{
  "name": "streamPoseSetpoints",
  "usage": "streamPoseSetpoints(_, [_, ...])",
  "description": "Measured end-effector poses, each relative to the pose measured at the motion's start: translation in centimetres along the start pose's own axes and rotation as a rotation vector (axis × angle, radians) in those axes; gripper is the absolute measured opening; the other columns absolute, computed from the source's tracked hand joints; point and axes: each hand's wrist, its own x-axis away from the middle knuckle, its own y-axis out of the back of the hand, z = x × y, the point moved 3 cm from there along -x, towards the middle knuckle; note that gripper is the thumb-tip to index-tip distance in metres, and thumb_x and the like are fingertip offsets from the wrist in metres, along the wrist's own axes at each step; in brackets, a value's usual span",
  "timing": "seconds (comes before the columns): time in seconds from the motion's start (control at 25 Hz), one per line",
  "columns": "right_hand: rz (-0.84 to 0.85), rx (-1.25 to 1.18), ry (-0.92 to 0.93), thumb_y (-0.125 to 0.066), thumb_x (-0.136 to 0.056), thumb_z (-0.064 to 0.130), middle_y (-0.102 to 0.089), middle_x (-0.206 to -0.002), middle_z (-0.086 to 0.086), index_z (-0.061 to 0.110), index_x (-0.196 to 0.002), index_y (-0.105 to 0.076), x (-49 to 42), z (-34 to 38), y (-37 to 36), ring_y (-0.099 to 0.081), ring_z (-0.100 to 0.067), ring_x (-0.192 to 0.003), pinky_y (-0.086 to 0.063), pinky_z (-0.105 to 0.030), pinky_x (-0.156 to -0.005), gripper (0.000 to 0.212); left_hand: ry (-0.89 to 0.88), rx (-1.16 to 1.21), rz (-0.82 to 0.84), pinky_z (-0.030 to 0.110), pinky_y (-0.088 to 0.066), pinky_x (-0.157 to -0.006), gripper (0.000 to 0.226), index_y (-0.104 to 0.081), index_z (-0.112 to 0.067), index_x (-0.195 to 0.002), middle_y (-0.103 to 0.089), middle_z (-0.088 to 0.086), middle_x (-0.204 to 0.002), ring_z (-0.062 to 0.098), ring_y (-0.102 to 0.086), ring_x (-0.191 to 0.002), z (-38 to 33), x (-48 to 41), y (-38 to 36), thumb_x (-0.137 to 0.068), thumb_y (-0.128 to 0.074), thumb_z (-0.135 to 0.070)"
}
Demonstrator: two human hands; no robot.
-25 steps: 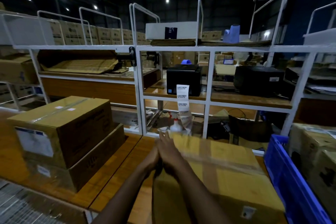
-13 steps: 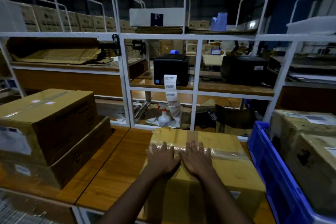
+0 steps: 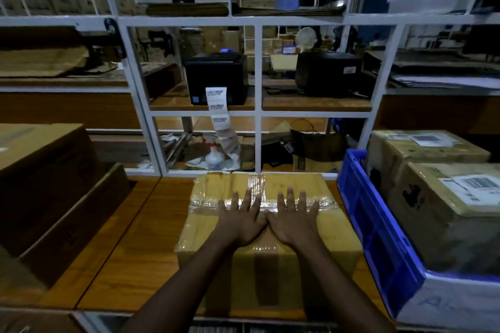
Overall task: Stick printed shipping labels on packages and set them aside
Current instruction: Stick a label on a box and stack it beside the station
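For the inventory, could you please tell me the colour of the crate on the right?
The crate is blue, head view.

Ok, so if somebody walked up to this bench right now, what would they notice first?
The left hand and right hand lie flat, side by side, on the taped cardboard box at the middle of the wooden bench. Behind it, a strip of printed labels hangs from the black label printer. At the right, a blue crate holds labelled boxes.

Print on the label strip [image 3: 216,94] hanging from the printer [image 3: 216,70] was too small to read. The stacked boxes [image 3: 40,157] at left and the blue crate [image 3: 373,224] at right ran past the edges.
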Motion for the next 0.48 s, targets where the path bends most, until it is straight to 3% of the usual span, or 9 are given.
streamPoseSetpoints(0.2, [0.050, 0.059, 0.282, -0.013, -0.094, 0.070, 0.019, -0.162, 0.005, 0.035, -0.154, 0.008, -1.4, -1.2, 1.4, 0.020, -0.026, -0.148, 0.011, -0.063, -0.114, 0.073, 0.205, 0.107, -0.085, 0.063, 0.006, -0.113, 0.082, 0.001, -0.019, -0.156, 0.012, 0.013, -0.162, 0.038, 0.014, -0.147, 0.7, 1.8, 0.5, -0.093, -0.014, -0.069])
streamPoseSetpoints(0.48, [-0.019, 0.141, 0.319, -0.016, -0.095, 0.068, 0.022, -0.160, 0.008, 0.036, -0.154, 0.010, -2.6, -1.6, 0.1, 0.021, -0.023, -0.148, 0.011, -0.060, -0.114, 0.071, 0.146, 0.079, -0.105, 0.067, 0.006, -0.111, 0.082, 0.002, -0.017, -0.155, 0.014, 0.015, -0.161, 0.041, 0.015, -0.146, 1.3, 1.4, -0.7, -0.092, -0.015, -0.067])
